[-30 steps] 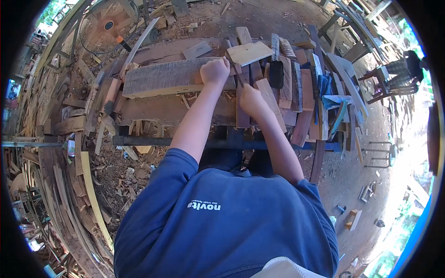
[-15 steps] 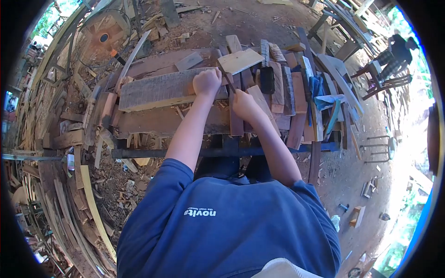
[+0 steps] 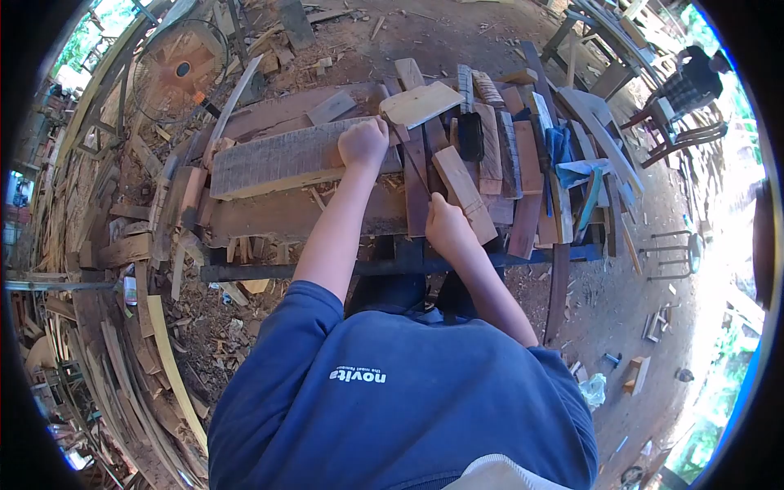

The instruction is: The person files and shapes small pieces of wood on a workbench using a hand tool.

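My right hand [image 3: 449, 226] is closed around the near end of a thin, dark, rod-like tool [image 3: 415, 166], whose exact kind I cannot make out. The tool slants away from it, up and left, toward the edge of a pale board [image 3: 420, 104]. My left hand [image 3: 363, 144] is a fist over the right part of a thick, rough-sawn beam [image 3: 273, 159], close to the board's left end. Whatever its fingers grip is hidden. Just right of the tool lies a loose wood block [image 3: 464, 194].
Several wood offcuts and a black case [image 3: 470, 136] crowd the right of the bench, with a blue cloth [image 3: 560, 147] among them. A round fan [image 3: 181, 69] stands at the far left. A seated person [image 3: 690, 82] is at the far right. Wood scraps litter the ground.
My right hand has drawn back toward me and slightly right with the tool, so more of its length shows. The left fist stays nearly in place. The wood block now lies more exposed.
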Demonstrator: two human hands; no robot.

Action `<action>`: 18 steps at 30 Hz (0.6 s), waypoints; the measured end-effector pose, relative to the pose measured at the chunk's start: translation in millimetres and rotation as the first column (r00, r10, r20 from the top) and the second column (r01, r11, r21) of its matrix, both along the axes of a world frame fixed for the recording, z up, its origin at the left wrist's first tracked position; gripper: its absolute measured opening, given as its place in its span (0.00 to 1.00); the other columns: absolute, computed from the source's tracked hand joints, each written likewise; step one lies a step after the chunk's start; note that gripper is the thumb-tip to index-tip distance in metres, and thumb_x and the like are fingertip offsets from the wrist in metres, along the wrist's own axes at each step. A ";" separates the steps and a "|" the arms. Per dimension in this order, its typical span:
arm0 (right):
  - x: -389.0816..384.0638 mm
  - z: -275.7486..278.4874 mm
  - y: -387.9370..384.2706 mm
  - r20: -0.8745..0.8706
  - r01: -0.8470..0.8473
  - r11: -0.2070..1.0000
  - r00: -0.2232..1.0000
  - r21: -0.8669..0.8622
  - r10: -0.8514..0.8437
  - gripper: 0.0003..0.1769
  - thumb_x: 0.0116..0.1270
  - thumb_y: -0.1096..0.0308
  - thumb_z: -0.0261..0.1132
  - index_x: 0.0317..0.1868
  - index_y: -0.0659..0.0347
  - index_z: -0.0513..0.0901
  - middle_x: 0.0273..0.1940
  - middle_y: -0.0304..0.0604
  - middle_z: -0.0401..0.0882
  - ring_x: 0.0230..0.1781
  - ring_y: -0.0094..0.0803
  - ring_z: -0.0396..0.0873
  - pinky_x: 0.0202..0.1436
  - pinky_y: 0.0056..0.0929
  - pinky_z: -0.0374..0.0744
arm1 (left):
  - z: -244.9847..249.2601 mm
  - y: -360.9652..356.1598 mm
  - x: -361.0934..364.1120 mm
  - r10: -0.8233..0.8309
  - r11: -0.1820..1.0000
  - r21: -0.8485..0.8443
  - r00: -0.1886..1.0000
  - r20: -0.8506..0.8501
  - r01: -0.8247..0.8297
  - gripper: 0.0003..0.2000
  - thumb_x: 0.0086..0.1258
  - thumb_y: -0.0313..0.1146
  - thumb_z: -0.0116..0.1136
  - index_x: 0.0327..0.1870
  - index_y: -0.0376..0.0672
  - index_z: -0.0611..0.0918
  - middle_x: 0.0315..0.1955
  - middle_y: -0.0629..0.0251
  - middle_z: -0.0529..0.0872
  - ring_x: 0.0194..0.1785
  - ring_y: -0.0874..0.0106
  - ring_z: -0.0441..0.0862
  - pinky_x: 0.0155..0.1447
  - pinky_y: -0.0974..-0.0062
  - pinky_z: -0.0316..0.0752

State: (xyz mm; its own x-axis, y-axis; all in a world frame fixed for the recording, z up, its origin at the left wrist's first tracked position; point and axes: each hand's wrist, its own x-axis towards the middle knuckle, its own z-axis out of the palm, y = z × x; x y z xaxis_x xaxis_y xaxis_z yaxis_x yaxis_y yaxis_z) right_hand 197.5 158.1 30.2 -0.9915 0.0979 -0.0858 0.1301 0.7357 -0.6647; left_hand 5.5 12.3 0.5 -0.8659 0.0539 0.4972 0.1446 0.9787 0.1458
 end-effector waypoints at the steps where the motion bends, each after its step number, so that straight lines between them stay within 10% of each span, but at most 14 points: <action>1: -2.8 3.7 0.2 -0.003 -0.020 1.000 1.000 0.023 0.020 0.07 0.74 0.68 0.52 0.42 0.63 0.71 0.31 0.70 0.79 0.37 0.69 0.78 0.41 0.62 0.75 | 0.0 -0.4 -0.2 -0.008 1.000 0.006 1.000 0.007 0.008 0.22 0.73 0.43 0.46 0.18 0.46 0.84 0.18 0.57 0.85 0.24 0.59 0.86 0.31 0.59 0.81; 18: -8.6 54.6 19.2 0.174 -0.180 0.906 0.977 0.384 0.120 0.08 0.70 0.70 0.51 0.48 0.60 0.71 0.35 0.63 0.84 0.38 0.61 0.84 0.41 0.55 0.81 | 4.5 0.2 0.3 -0.018 0.999 0.044 0.995 0.099 0.014 0.23 0.74 0.44 0.43 0.21 0.45 0.86 0.22 0.56 0.87 0.28 0.59 0.87 0.35 0.58 0.81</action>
